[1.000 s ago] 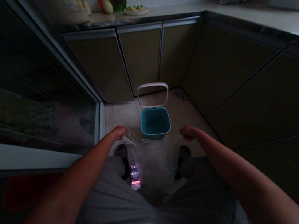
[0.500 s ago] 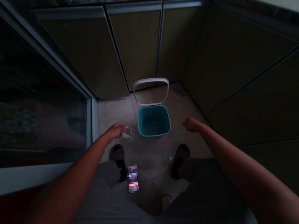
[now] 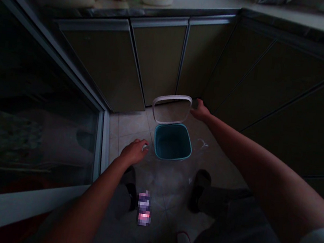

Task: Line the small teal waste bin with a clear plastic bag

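Teal bin was standing at the centre of the frame, its pale rim frame raised behind. Left hand, left of the bin, had fingers curled on clear film. Right hand was beside the rim frame; its grip could not be determined. Slippers showed below

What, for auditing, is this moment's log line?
left hand: pinches pale film | right hand: beside white rectangular rim | square teal plastic bin: open

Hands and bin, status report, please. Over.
Left hand: closed on something small, pale. Right hand: beside the raised frame, grip unclear. Teal bin: open, faint clear plastic to its right.
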Motion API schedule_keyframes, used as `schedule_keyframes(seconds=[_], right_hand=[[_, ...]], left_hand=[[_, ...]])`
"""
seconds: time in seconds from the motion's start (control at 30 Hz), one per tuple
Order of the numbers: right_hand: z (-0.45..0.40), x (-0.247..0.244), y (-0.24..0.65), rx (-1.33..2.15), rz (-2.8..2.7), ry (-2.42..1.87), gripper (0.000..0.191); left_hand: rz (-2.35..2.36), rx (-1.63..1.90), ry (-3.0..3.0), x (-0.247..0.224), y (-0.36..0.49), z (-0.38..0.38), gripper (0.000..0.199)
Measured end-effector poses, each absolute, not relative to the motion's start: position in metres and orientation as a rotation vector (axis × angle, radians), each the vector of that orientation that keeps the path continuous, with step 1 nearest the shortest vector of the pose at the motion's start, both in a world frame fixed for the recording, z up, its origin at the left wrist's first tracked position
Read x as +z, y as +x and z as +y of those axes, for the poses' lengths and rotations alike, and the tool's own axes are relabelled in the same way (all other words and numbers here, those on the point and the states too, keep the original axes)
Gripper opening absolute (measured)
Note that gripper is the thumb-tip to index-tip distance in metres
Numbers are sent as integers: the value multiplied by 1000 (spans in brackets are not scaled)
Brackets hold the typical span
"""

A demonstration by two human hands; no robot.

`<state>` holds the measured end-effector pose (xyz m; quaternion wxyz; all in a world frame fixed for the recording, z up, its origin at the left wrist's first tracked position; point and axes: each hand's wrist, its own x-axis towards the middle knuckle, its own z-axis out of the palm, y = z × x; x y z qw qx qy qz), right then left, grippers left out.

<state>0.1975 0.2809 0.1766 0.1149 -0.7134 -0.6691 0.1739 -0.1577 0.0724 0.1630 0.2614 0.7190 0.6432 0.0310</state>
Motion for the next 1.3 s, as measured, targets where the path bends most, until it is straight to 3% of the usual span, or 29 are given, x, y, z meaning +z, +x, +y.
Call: schedule_keyframes(seconds=[0.23,0.37,0.6,0.73,1.0,1.13,1.3], right_hand=[[273,205,201,499,-2142,-2045,46],[237,201,212,562,-2207,-2065,33],[191,194,204,543,-2135,-2184,34],[144,194,208,713,-2405,-2323,31],[45,193,226,1045,-2475,-2164,28],[21,189,213,1212,-2611,-1756,27],[13,174,199,1008,-2780,-1662,33]], left_hand=[[1752,41,1953,173,-152,73,37],[1731,157,1867,178,-147,73,29],[1711,54,1866,197,-131,63,12],[1670,89,1911,213,-127,45,12],[1432,511,1805,251,-104,5,38],[1469,543,1791,219,-88,11,45],[1581,329,1806,155,-89,25,44]])
